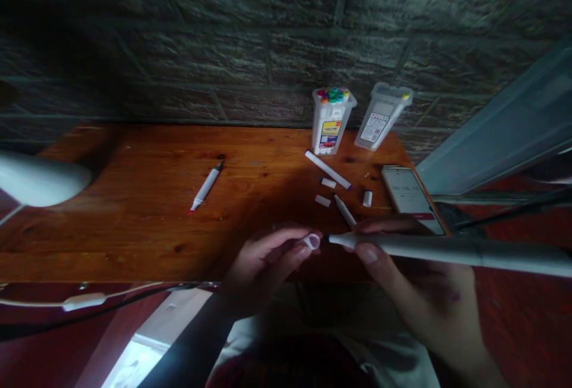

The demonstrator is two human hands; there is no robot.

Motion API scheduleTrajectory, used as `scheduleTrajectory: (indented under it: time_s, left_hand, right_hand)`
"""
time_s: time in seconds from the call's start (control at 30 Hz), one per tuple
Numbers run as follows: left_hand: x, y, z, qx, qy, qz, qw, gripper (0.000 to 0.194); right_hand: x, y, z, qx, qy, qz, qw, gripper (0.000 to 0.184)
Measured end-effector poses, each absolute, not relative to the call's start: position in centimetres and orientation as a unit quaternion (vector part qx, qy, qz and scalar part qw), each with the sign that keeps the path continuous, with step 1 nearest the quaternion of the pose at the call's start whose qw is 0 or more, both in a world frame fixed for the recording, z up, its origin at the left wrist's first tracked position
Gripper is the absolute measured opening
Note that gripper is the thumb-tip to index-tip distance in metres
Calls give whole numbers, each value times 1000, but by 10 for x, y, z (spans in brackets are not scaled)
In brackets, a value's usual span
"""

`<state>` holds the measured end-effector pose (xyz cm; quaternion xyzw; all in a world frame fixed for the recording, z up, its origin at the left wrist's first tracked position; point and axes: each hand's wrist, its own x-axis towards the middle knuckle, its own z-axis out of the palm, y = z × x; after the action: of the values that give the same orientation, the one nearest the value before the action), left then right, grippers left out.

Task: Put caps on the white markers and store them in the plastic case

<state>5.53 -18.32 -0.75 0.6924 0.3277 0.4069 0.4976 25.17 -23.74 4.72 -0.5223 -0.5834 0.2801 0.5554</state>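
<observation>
Between the thumb and fingers of my left hand (pixel 266 263) is a small white marker cap (pixel 311 241), its hollow end turned to the right. My right hand (pixel 415 286) grips a long white marker (pixel 429 250), whose dark uncapped tip points left, just short of the cap's mouth. Beyond my hands lie an uncapped marker (pixel 345 211), a capped purple-ended marker (pixel 328 170) and three loose caps: one dark-edged cap (pixel 328 183), one pinkish cap (pixel 322 200) and one standing cap (pixel 367 198). Farther left rests another uncapped marker (pixel 207 186) with a red end.
A clear case packed with markers (pixel 328 132) stands at the back beside a nearly bare clear case (pixel 379 120). A phone showing a timer (pixel 409 191) lies at the right edge of the wooden table (pixel 134 197). A white lamp-like object (pixel 42 179) juts in at left.
</observation>
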Motion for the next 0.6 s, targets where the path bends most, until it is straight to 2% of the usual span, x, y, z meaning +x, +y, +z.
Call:
scheduleTrajectory:
  time_s: [0.17, 0.37, 0.5, 0.6]
  left_hand:
    - [55, -184, -9, 741, 299, 404, 445, 22]
    - [56, -184, -8, 755, 278, 411, 428, 20]
    - [54, -187, -5, 732, 324, 391, 454, 18]
    - [52, -190, -4, 693, 340, 387, 505, 19]
  right_hand:
    - [250, -240, 41, -499, -603, 301, 545, 24]
    - [252, -246, 36, -503, -630, 300, 510, 25]
    - [258, -242, 38, -508, -708, 164, 463, 24]
    - [268, -235, 37, -552, -678, 49, 483, 20]
